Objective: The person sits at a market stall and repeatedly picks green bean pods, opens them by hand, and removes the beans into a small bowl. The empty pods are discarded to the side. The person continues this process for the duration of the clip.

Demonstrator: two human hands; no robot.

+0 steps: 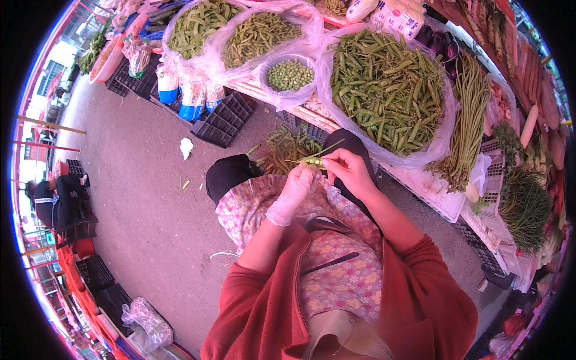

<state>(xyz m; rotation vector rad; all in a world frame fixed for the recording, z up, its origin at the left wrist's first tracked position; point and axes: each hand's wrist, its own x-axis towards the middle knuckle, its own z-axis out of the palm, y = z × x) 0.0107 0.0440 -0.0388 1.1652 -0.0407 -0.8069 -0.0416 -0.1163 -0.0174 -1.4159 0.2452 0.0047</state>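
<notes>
My left hand (pixel 298 186), in a thin clear glove, holds a split pea pod (pixel 313 161) with green peas showing inside. My bare right hand (pixel 348 168) grips the same pod from the other side, its thumb and fingertips against it. Both hands are above my flowered apron (pixel 252 202). Beyond them, low between my knees, lies a heap of empty-looking pods (pixel 288 148). A plastic-lined bowl of shelled peas (pixel 290 75) sits at the stall's edge. To its right is a large plastic-lined heap of pea pods (pixel 389 90).
Two more lined heaps of pods (pixel 261 38) stand farther back. Long beans (pixel 470 112) and eggplants (pixel 438 42) lie on the right of the stall. Black crates (pixel 222 119) stand at its left front. A person (pixel 58 198) sits at far left.
</notes>
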